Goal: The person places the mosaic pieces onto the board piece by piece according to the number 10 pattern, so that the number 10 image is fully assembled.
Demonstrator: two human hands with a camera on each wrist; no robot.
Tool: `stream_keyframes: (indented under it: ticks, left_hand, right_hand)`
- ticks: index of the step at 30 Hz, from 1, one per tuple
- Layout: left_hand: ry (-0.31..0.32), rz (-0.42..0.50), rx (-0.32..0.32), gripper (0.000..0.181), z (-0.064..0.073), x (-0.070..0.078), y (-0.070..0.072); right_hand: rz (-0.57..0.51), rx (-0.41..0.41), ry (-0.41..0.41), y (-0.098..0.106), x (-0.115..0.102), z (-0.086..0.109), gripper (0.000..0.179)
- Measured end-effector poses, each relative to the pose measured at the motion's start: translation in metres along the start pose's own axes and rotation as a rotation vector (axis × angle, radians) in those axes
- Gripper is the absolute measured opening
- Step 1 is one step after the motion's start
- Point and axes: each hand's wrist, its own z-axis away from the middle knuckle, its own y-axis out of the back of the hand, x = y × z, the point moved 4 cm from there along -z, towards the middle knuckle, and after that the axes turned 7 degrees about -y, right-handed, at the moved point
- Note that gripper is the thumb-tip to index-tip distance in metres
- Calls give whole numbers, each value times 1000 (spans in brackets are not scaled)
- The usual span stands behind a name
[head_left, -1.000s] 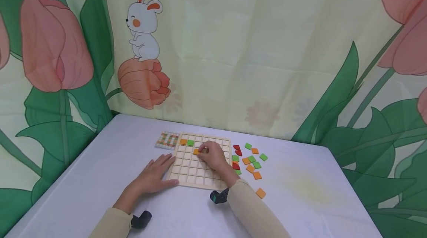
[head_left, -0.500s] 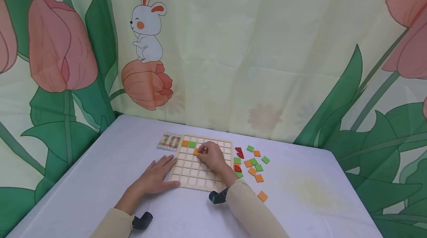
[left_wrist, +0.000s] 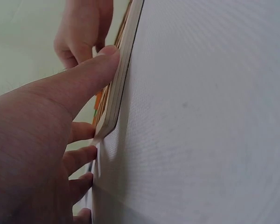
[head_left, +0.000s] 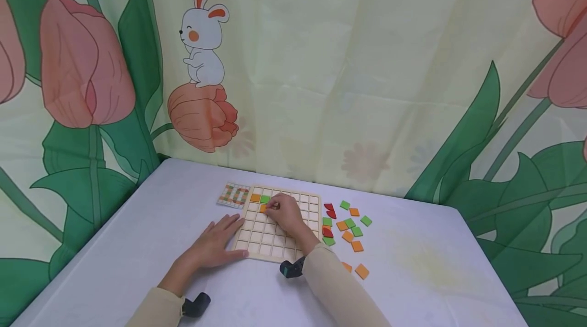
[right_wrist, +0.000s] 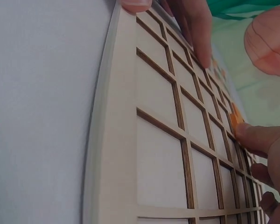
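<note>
- An orange square tile [head_left: 263,208] was over the second cell of the board's second row from the far side, just nearer the person than a green tile; whether it was fully seated could not be told, as fingertips covered part of it.
- The right hand [head_left: 286,213] had its thumb and fingers pinched on that tile, its back hiding several cells in the head view.
- The pale wooden gridded board [head_left: 261,257] carried three tiles in view: the pinched one, the green square tile [head_left: 265,198] and another orange square tile [head_left: 255,197] in the far left corner cell.
- The left hand [head_left: 213,245] lay with fingers extended, its thumb on the board's near left corner; in the left wrist view the little finger was cut off below.
- One small checkered card [head_left: 233,194] stood just beside the board's far left edge, its print too small to make out.
- Right of the board were three red curved pieces [head_left: 331,214], six loose green squares [head_left: 356,231] and seven loose orange squares [head_left: 357,246]; one orange was partly under a red piece, another partly behind the right beige sleeve [head_left: 339,286].
- Two black wrist devices [head_left: 196,305] showed, one per arm, each partly hidden.
- The white-covered bench [head_left: 412,276] ran out of frame below.
- Behind hung a pale curtain [head_left: 298,62] with one printed rabbit [head_left: 204,47] and tulips cut off at both sides.
</note>
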Motion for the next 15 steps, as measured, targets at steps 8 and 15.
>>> stream_keyframes:
  ticks: [8,15]
  left_hand:
    - [-2,-5,0,90,-1,1,0]
    - [3,-3,-5,90,0,0,1]
  right_hand:
    - [121,82,17,0,-5,-4,5]
    - [86,2,-29,0,-8,0,4]
